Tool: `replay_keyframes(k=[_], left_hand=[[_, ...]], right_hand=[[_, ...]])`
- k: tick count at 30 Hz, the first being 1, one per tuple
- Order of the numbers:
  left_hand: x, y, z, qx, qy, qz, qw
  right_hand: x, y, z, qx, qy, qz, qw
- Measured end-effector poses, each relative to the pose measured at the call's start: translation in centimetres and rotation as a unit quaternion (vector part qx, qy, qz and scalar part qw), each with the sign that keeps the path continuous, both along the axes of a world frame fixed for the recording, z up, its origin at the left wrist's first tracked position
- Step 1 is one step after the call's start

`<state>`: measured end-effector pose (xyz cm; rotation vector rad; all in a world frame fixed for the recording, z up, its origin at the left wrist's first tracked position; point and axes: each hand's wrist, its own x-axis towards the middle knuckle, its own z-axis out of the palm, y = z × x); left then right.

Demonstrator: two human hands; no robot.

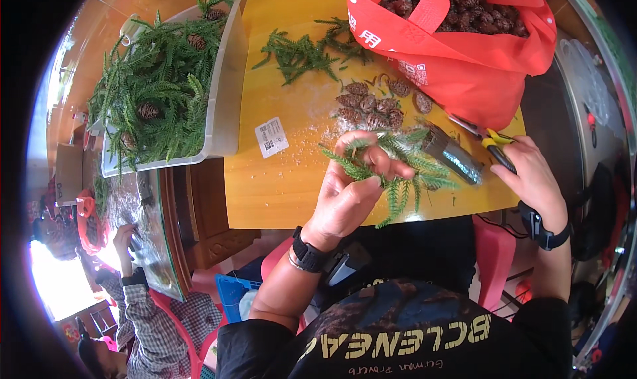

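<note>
My left hand (358, 183) is closed around a green artificial pine sprig (398, 203), its needled branches fanning out over the table's near edge. At the right, my right hand (531, 173) grips a pair of pliers (496, 143) with yellow and black handles; the tool's tip points up and left. Between the hands lies a bundle of thin dark stems in a shiny clear wrap (458, 157). Just beyond the left hand is a small group of brown pine cones (371, 107).
A red bag (458, 74) full of pine cones stands at the back right. At the left, a translucent bin (225, 94) overflows with pine sprigs. More sprigs (298, 54) and a white label (271, 137) lie on the yellow table (259, 200). Another person (156, 326) sits lower left.
</note>
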<state>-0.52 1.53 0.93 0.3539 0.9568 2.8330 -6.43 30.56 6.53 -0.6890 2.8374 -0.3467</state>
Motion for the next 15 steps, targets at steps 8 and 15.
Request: replay_keyframes(k=[8, 15], left_hand=[[0.1, 0.0, 1.0, -0.082, -0.048, 0.004, 0.995], [0.5, -0.2, 0.7, -0.104, -0.081, -0.058, 0.990]], right_hand=[[-0.1, -0.5, 0.5, 0.062, 0.008, -0.020, 0.998], [0.5, -8.6, 3.6, -0.363, -0.056, 0.073, 0.927]])
